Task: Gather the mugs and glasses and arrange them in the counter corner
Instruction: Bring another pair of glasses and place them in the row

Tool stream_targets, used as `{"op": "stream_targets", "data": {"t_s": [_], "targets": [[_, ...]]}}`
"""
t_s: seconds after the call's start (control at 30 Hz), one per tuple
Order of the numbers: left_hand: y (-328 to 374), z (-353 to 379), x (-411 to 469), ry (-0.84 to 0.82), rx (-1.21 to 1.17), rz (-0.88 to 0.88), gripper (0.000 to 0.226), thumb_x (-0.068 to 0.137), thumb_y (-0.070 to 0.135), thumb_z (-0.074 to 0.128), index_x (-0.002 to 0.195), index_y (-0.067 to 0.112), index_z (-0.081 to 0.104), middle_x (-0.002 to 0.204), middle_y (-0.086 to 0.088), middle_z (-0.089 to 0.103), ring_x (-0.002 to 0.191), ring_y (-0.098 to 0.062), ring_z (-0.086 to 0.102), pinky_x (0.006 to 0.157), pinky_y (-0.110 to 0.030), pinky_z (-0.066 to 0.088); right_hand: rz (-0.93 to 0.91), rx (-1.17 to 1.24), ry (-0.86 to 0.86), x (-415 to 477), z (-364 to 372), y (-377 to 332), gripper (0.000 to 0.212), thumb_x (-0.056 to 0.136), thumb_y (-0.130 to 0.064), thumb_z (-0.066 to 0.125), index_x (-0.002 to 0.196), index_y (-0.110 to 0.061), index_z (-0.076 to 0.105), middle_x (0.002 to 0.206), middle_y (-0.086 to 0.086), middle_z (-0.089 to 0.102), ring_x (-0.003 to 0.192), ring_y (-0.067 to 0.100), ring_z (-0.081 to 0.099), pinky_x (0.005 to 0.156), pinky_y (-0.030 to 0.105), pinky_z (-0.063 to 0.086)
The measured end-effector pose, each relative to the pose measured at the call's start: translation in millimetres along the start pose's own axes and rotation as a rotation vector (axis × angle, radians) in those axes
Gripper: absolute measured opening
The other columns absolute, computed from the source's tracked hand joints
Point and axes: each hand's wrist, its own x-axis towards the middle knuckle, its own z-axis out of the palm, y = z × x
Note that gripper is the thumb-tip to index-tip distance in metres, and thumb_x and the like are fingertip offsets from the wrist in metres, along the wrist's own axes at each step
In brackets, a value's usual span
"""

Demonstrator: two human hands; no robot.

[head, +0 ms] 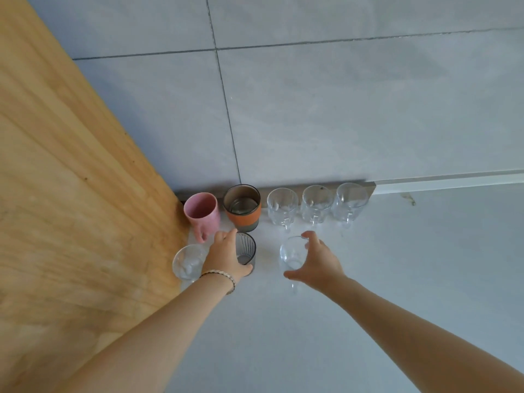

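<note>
Along the back wall stand a pink mug, a grey glass with an orange band and three clear handled glasses. In the front row a clear glass stands by the wooden panel. My left hand is wrapped around a dark ribbed glass standing on the counter. My right hand grips a clear glass from its right side, thumb at the near rim and fingers at the far rim.
A wooden side panel closes the corner on the left. A grey tiled wall rises behind the glasses. The white counter stretches to the right and toward me.
</note>
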Motion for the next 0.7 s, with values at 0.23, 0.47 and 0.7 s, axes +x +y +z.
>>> {"op": "stream_targets", "data": {"t_s": [0.23, 0.47, 0.7], "targets": [[-6.2, 2.2, 2.3, 0.001, 0.015, 0.031, 0.086, 0.072, 0.026, 0.077, 0.142, 0.013, 0.028, 0.141, -0.007, 0.037, 0.131, -0.024, 0.04, 0.106, -0.032, 0.039, 0.022, -0.051, -0.018, 21.3, 26.4, -26.1, 0.087, 0.066, -0.031, 0.08, 0.135, -0.024, 0.027, 0.135, 0.005, 0.047, 0.116, 0.026, 0.056, 0.092, 0.035, 0.048], [-8.6, 6.3, 1.5, -0.006, 0.021, 0.053, 0.085, 0.074, 0.026, 0.074, 0.143, 0.014, 0.026, 0.142, -0.008, 0.034, 0.13, -0.025, 0.04, 0.103, -0.034, 0.042, 0.029, 0.022, -0.061, 10.8, 25.4, -17.1, 0.107, 0.071, -0.038, 0.078, 0.148, -0.013, 0.008, 0.151, 0.008, 0.024, 0.134, 0.027, 0.039, 0.106, 0.037, 0.039], [8.6, 5.8, -6.2, 0.131, 0.369, 0.288, 0.077, 0.051, 0.036, 0.086, 0.115, 0.001, 0.061, 0.115, -0.025, 0.059, 0.104, -0.042, 0.061, 0.085, -0.045, 0.053, 0.208, 0.05, -0.182, -26.5, -11.4, 51.3, 0.044, 0.083, -0.029, 0.066, 0.123, -0.014, 0.056, 0.121, 0.004, 0.062, 0.093, 0.013, 0.055, 0.08, 0.022, 0.044]]}}
